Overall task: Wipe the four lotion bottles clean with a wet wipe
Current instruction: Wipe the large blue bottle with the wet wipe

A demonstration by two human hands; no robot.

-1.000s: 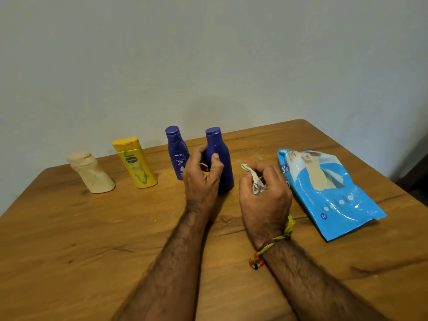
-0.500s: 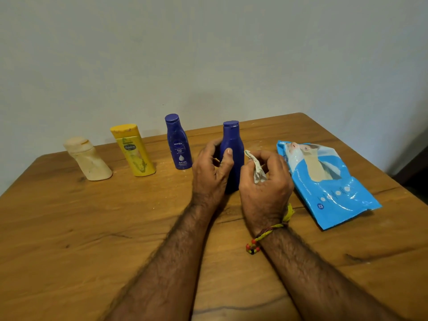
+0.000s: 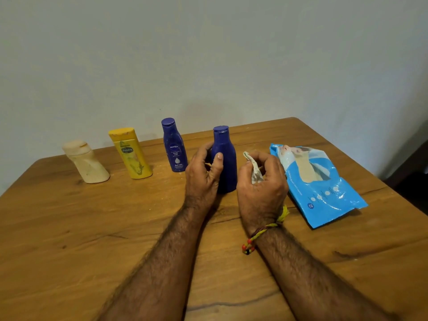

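The left hand (image 3: 203, 174) wraps the plain blue bottle (image 3: 224, 158), thumb laid across its front and fingers curled behind, and the bottle stands upright on the wooden bench (image 3: 69, 228) at dead centre of the view. Just at its 3 o'clock, the right hand (image 3: 261, 181) curls round a crumpled, grubby wet wipe (image 3: 254, 169), a corner of it poking up above the fingers; wipe and bottle sit close, and whether they touch I cannot tell. A yellow thread with red beads (image 3: 259, 235) circles the right wrist.

Out at 9 to 10 o'clock from the held bottle runs a row of three more. Nearest is the labelled blue bottle (image 3: 174, 147), upright, its white lettering facing us. Beside it is the yellow bottle (image 3: 129, 154), upright with a flat cap. At the far end is the cream bottle (image 3: 85, 162), leaning in shape, smudged. All three stand apart from each other near the bench's back edge, by the pale wall (image 3: 208, 54).

Over at 3 o'clock the blue wipes pack (image 3: 317, 181) lies flat on the bench, just beside the right hand.
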